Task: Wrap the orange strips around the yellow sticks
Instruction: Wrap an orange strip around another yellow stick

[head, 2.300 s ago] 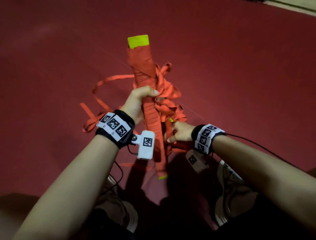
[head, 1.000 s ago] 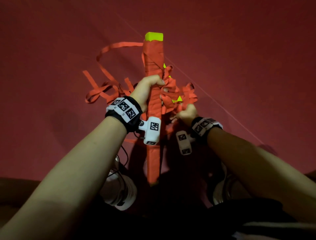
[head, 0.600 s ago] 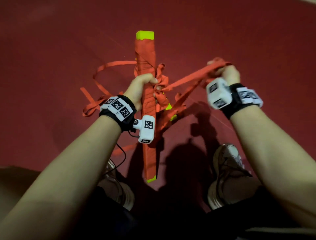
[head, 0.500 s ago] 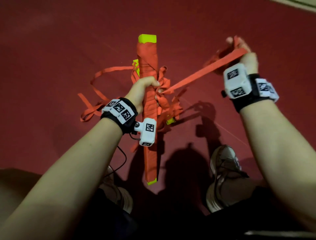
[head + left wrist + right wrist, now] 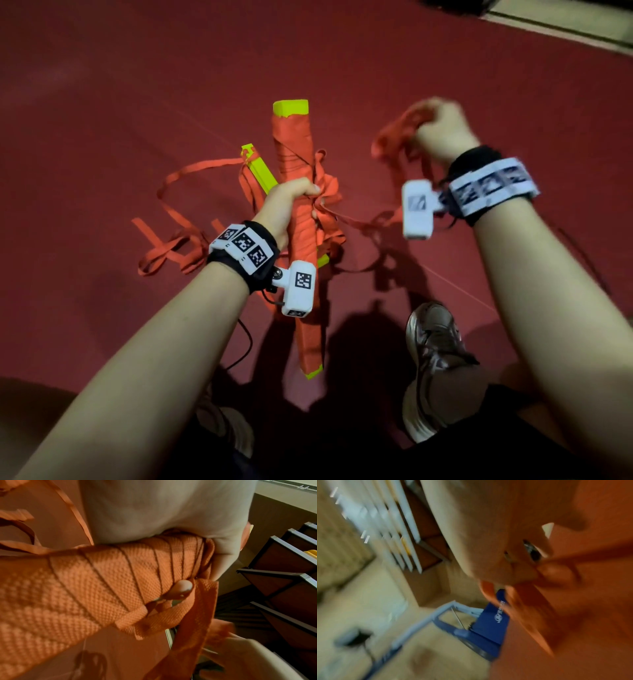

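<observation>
My left hand [image 5: 291, 202] grips a long yellow stick [image 5: 290, 108] that is almost wholly wound in orange strip [image 5: 295, 150]; only its two yellow ends show. The left wrist view shows the overlapping windings [image 5: 102, 574] under my palm and a fingertip [image 5: 182, 586] on the loose tail. My right hand [image 5: 442, 126] is raised to the right, blurred, and holds a bunched orange strip [image 5: 397, 137] that trails back down to the stick. A second, bare yellow stick [image 5: 260, 171] lies on the floor behind, among a tangle of loose orange strips [image 5: 178, 246].
The red floor [image 5: 102, 102] runs all around. My two shoes [image 5: 431, 342] stand below the stick's lower end. The wrist views show wooden shelving [image 5: 283, 561] and a blue trolley [image 5: 491, 622] at the room's edge.
My right hand rose from beside the stick and pulled a strip out up and to the right; now it has come back a little toward the stick with the strip bunched and slack. The left hand kept its grip.
</observation>
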